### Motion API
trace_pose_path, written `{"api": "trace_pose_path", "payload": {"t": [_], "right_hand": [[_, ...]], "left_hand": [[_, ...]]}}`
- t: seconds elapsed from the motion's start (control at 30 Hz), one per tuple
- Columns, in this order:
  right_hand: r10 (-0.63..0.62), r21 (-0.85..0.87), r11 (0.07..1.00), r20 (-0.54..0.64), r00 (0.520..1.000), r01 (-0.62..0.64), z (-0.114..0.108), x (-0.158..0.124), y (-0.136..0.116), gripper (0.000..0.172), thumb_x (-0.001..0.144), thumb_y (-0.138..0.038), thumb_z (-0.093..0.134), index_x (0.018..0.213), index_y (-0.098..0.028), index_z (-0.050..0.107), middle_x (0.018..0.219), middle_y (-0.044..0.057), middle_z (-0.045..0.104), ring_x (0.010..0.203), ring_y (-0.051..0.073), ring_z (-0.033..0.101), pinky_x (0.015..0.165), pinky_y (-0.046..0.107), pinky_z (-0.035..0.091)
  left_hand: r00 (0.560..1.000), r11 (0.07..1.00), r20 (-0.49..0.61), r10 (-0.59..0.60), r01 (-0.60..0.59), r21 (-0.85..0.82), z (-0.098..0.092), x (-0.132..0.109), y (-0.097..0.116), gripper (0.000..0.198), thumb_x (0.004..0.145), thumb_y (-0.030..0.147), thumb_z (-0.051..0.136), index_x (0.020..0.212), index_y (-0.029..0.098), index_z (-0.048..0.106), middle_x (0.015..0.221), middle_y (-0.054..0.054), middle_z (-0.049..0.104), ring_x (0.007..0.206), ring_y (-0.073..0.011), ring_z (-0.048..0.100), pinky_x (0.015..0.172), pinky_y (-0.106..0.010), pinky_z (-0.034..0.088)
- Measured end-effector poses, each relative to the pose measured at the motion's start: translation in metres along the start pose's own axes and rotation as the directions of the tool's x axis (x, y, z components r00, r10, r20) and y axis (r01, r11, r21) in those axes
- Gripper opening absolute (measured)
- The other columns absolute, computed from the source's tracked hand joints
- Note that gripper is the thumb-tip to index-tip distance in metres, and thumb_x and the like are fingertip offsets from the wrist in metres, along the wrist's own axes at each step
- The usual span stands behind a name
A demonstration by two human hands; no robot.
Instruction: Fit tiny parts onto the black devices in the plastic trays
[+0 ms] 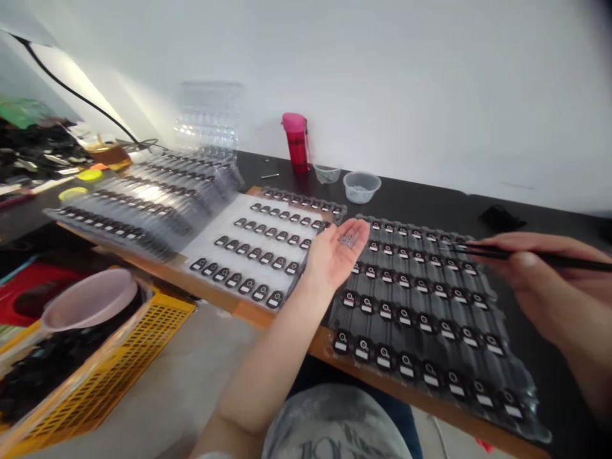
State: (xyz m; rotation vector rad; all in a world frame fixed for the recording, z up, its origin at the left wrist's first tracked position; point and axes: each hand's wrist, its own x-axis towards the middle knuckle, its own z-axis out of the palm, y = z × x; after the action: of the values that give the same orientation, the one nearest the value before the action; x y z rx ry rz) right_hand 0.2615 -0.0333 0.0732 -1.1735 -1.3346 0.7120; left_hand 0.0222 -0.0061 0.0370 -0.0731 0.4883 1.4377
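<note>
My left hand (337, 252) is palm up and slightly cupped, holding a small cluster of tiny clear or shiny pieces (348, 240); their kind is too small to tell. It is above the gap between two trays. My right hand (540, 274) is closed on black tweezers (497, 251), whose tips point left over the upper right part of the right clear plastic tray (454, 357). Rows of small black rounded parts (406, 365), each with a ring and a pale rectangle, fill that tray. Whether the tweezer tips hold anything cannot be made out.
Similar black parts sit in the middle tray (224, 239) and stacked trays (143, 197) at left. A clear tub (362, 188), a smaller cup (327, 173) and a pink bottle (296, 143) stand behind. A yellow crate (115, 363) with a pale pink bowl (90, 299) is lower left.
</note>
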Motion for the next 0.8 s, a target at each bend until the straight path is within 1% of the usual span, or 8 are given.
{"api": "trace_pose_path", "payload": {"t": [0.07, 0.13, 0.2, 0.27, 0.4, 0.47, 0.67, 0.8], "right_hand": [[-0.116, -0.078, 0.988, 0.197, 0.974, 0.133, 0.016, -0.003, -0.007, 0.014, 0.079, -0.028, 0.066, 0.088, -0.020, 0.070, 0.094, 0.008, 0.070, 0.089, 0.019, 0.066, 0.086, 0.035, 0.052], [-0.234, -0.078, 0.956, 0.376, 0.896, 0.283, 0.027, -0.002, -0.006, 0.011, 0.082, -0.025, 0.063, 0.090, -0.021, 0.069, 0.094, 0.006, 0.069, 0.091, 0.017, 0.064, 0.085, 0.032, 0.051], [-0.292, -0.046, 0.935, 0.468, 0.834, 0.353, 0.036, 0.002, -0.002, 0.012, 0.083, -0.022, 0.062, 0.092, -0.021, 0.069, 0.095, 0.006, 0.068, 0.093, 0.018, 0.062, 0.086, 0.033, 0.050], [-0.307, -0.036, 0.928, 0.490, 0.816, 0.370, 0.044, 0.006, 0.002, 0.012, 0.082, -0.022, 0.062, 0.092, -0.022, 0.069, 0.096, 0.006, 0.068, 0.094, 0.018, 0.062, 0.087, 0.034, 0.049], [-0.279, -0.077, 0.930, 0.494, 0.824, 0.361, 0.056, 0.012, 0.007, 0.012, 0.081, -0.026, 0.065, 0.091, -0.025, 0.070, 0.095, 0.005, 0.068, 0.093, 0.020, 0.063, 0.085, 0.035, 0.051], [-0.279, -0.092, 0.923, 0.511, 0.813, 0.374, 0.059, 0.014, 0.009, 0.013, 0.081, -0.026, 0.065, 0.092, -0.025, 0.070, 0.094, 0.005, 0.069, 0.093, 0.020, 0.063, 0.084, 0.035, 0.052], [-0.347, -0.052, 0.879, 0.611, 0.711, 0.473, 0.064, 0.016, 0.014, 0.020, 0.082, -0.016, 0.062, 0.099, -0.023, 0.068, 0.097, 0.006, 0.067, 0.091, 0.017, 0.063, 0.080, 0.031, 0.052], [-0.362, -0.033, 0.869, 0.638, 0.679, 0.494, 0.066, 0.017, 0.015, 0.020, 0.083, -0.013, 0.061, 0.100, -0.021, 0.068, 0.098, 0.007, 0.066, 0.091, 0.016, 0.062, 0.079, 0.029, 0.052]], "left_hand": [[1.000, 1.000, 0.010, -0.028, 0.028, 0.011, -0.005, -0.005, -0.008, 0.028, 0.094, 0.021, 0.034, 0.099, 0.010, 0.059, 0.090, -0.016, 0.066, 0.093, -0.0232, 0.067, 0.081, -0.035, 0.058], [0.998, 0.998, 0.010, -0.054, 0.054, 0.033, -0.008, -0.009, -0.013, 0.030, 0.094, 0.023, 0.034, 0.098, 0.010, 0.060, 0.093, -0.016, 0.067, 0.095, -0.0236, 0.067, 0.084, -0.035, 0.057], [0.997, 0.995, 0.011, -0.072, 0.071, 0.063, -0.010, -0.011, -0.017, 0.031, 0.094, 0.025, 0.034, 0.096, 0.012, 0.062, 0.096, -0.016, 0.068, 0.097, -0.0240, 0.067, 0.086, -0.036, 0.056], [0.996, 0.992, 0.006, -0.085, 0.084, 0.091, -0.011, -0.011, -0.020, 0.030, 0.094, 0.025, 0.035, 0.093, 0.013, 0.063, 0.097, -0.017, 0.068, 0.098, -0.0241, 0.066, 0.087, -0.036, 0.055], [0.993, 0.988, -0.003, -0.117, 0.117, 0.096, -0.015, -0.010, -0.023, 0.029, 0.093, 0.023, 0.037, 0.089, 0.014, 0.064, 0.094, -0.016, 0.069, 0.096, -0.0227, 0.067, 0.090, -0.035, 0.054], [0.992, 0.988, -0.004, -0.129, 0.129, 0.085, -0.017, -0.009, -0.022, 0.029, 0.093, 0.023, 0.036, 0.088, 0.015, 0.064, 0.093, -0.015, 0.069, 0.095, -0.0221, 0.067, 0.090, -0.036, 0.054], [0.995, 0.990, -0.012, -0.103, 0.104, 0.098, -0.019, -0.010, -0.020, 0.028, 0.092, 0.023, 0.040, 0.085, 0.010, 0.064, 0.095, -0.016, 0.068, 0.095, -0.0218, 0.066, 0.092, -0.035, 0.052], [0.996, 0.990, -0.010, -0.086, 0.087, 0.109, -0.017, -0.012, -0.020, 0.025, 0.091, 0.022, 0.043, 0.087, 0.006, 0.062, 0.096, -0.016, 0.068, 0.094, -0.0211, 0.066, 0.092, -0.035, 0.051]]}}
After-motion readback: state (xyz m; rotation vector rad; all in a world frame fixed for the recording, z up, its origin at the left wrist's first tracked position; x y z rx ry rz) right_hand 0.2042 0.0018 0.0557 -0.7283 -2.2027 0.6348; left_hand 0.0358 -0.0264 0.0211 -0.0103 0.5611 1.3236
